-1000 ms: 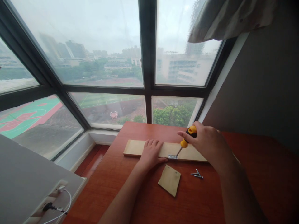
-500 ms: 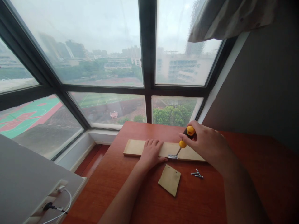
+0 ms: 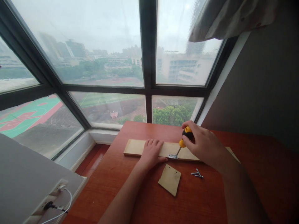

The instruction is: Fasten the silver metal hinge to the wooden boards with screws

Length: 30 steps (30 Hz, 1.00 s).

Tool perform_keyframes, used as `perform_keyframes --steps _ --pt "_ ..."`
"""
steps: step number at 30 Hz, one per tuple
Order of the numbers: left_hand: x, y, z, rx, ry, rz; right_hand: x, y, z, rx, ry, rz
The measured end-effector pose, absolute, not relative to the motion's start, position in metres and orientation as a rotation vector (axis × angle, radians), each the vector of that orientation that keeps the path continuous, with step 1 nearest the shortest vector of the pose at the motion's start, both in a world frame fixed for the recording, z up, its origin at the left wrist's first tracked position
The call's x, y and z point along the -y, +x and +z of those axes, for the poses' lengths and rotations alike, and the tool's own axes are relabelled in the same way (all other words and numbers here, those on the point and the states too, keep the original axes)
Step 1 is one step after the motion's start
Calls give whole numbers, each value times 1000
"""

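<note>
A long pale wooden board [image 3: 134, 147] lies across the table. My left hand [image 3: 151, 152] is closed across it, fingers over the top to the far edge and thumb along the near edge. At that near edge sits a small metal hinge [image 3: 173, 156], just right of my left thumb. My right hand [image 3: 205, 143] is wrapped round the yellow and black handle of a screwdriver [image 3: 182, 143]. The screwdriver slants, its tip down at the right end of the hinge. Whether a screw is under the tip is too small to tell.
On the red-brown table [image 3: 105, 193], a thin wooden piece [image 3: 170, 180] with two small holes lies in front of the board. Several loose screws [image 3: 197, 173] lie to its right. Windows [image 3: 102, 46] stand behind the table; a plugged-in white cable [image 3: 70, 199] hangs at lower left.
My right hand has rolled round the screwdriver handle and shifted slightly left, so the board's right end now shows beyond my wrist. My left hand, the board and the hinge stay put.
</note>
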<state>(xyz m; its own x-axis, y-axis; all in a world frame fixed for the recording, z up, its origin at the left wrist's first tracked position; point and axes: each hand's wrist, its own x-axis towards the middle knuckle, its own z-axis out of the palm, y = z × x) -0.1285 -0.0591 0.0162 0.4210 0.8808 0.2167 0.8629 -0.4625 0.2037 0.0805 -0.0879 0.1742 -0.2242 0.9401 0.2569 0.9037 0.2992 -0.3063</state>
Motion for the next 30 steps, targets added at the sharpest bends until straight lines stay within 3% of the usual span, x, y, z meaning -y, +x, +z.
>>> perform_keyframes --steps 15,26,30 --pt "60 -128 18 -1586 2600 470 90 84 177 2205 -1586 235" --pt "60 -128 18 -1583 2596 452 87 79 169 2165 -1533 36" --pt "60 -128 18 -1585 2597 454 88 78 172 2108 -1721 -142"
